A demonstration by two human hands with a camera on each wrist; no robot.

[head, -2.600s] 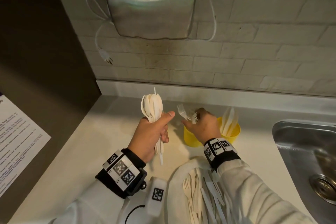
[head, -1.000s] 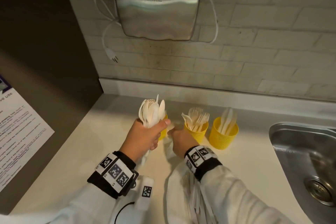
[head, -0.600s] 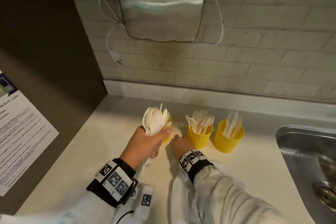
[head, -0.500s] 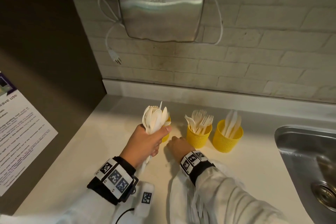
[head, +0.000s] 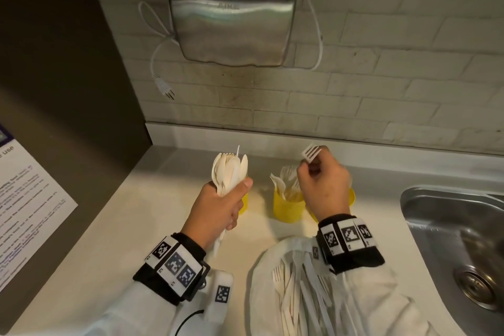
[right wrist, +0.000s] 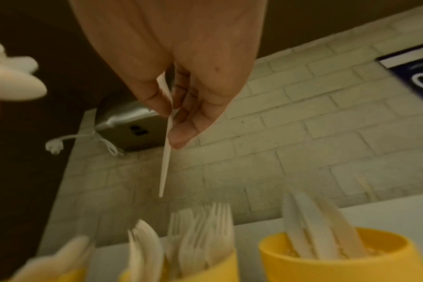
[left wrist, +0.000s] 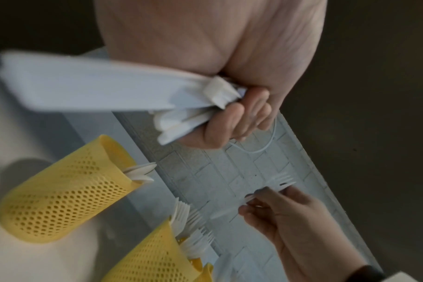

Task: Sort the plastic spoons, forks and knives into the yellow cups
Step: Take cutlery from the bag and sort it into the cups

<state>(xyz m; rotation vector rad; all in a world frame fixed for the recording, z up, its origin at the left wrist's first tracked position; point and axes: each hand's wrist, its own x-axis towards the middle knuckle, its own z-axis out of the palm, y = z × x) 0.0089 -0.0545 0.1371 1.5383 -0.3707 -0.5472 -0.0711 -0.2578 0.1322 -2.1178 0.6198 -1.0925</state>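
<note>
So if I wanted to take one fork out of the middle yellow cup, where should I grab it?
Pinch the pronged top, coming straight down from above. The forks stand handle-down in the middle cup, so only their heads stick out over the rim. The right hand hovers there with a fork, so wait.

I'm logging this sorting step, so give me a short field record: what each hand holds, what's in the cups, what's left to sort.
left hand: grips a bundle of spoons, upright
right hand: pinches one fork above the cups
middle cup: forks
right cup: knives
left cup: a few white pieces, type unclear
unsorted: cutlery on a white sheet near the person
</note>
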